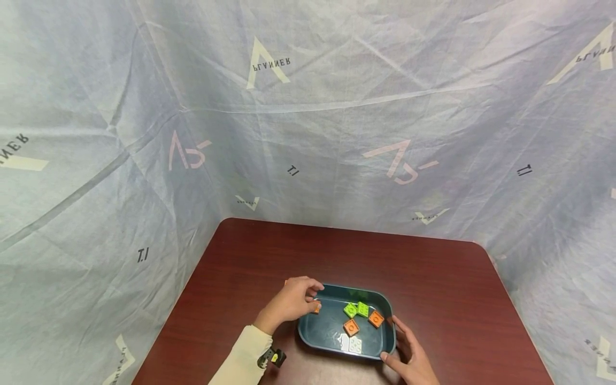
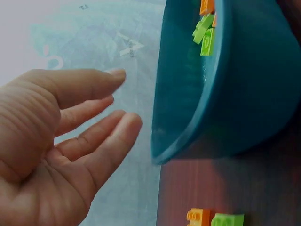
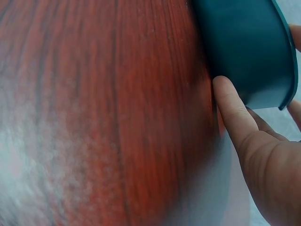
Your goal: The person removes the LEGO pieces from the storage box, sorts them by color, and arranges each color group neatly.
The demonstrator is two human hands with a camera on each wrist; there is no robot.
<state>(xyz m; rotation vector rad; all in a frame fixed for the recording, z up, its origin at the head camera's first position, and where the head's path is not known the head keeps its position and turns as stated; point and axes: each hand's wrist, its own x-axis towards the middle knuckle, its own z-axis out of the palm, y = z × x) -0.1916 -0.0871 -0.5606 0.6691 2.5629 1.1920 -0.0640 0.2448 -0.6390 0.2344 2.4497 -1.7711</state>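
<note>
On the bench (image 1: 433,278) sits a teal tray (image 1: 322,327), its right end held by the right grip (image 1: 408,353). The left grip (image 1: 292,299), parted and seemingly empty, hovers at the left end. Bricks (image 1: 363,309) lie inside; loading seems underway, next calling for a reach to the loose bricks (image 2: 228,220) outside.

head: bright, soft | left wrist: hazy | right wrist: table (image 3: 94,94) glare, lower left
</note>
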